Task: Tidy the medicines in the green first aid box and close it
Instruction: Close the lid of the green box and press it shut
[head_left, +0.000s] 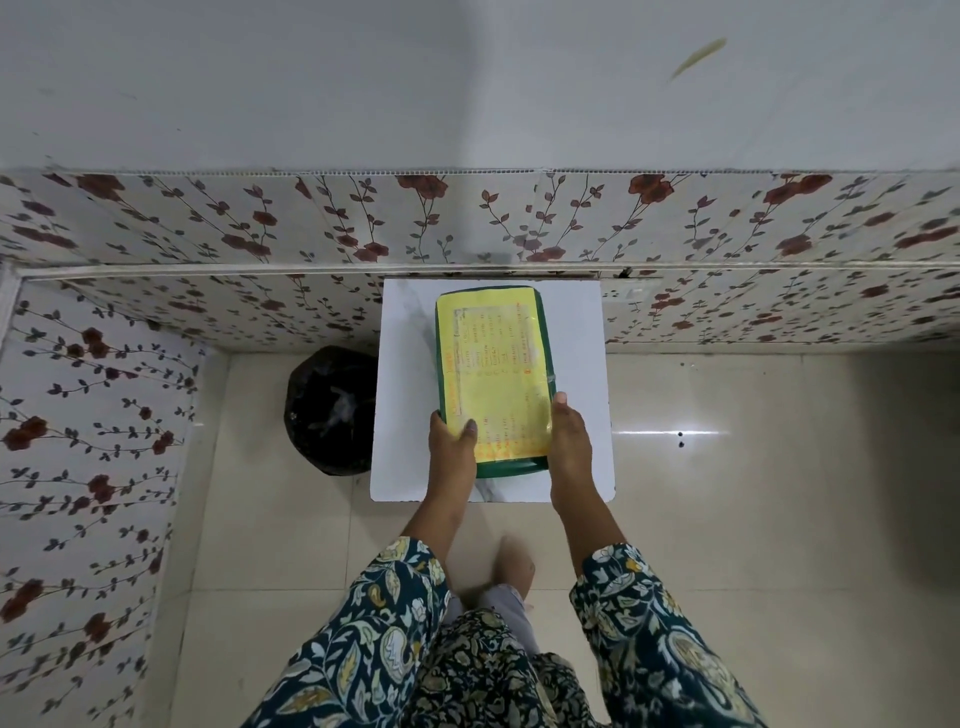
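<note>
The green first aid box (493, 332) lies flat on a small white table (405, 384), its lid down and a yellow printed label covering the top. My left hand (451, 447) grips the box's near left corner, thumb resting on the label. My right hand (569, 441) holds the near right edge, fingers along the side. No medicines are visible; the inside of the box is hidden.
A black bin bag (332, 410) stands on the floor just left of the table. Floral-patterned wall panels run behind and to the left. Shiny beige floor tiles spread to the right and in front. My foot (511, 569) is below the table's near edge.
</note>
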